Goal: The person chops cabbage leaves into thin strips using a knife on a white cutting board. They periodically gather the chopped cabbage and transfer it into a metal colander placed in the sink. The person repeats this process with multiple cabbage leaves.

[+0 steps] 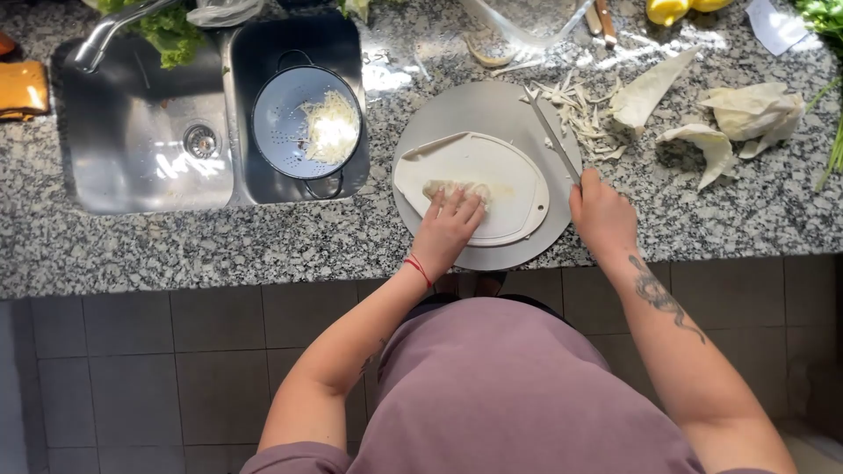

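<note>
My left hand (448, 226) presses down on a pale piece of cabbage (457, 188) lying on a white oval cutting board (492, 167). That board rests on a round grey board (465, 110) at the counter's front edge. My right hand (601, 211) grips the handle of a long knife (551, 133), its blade pointing away over the grey board, to the right of the cabbage piece.
A colander (285, 118) with shredded cabbage sits in the right basin of a steel sink (132, 158). Cabbage shreds (580, 110) and loose leaves (746, 114) lie on the granite counter (219, 246) to the right. Lettuce, a faucet and a clear bowl are at the back.
</note>
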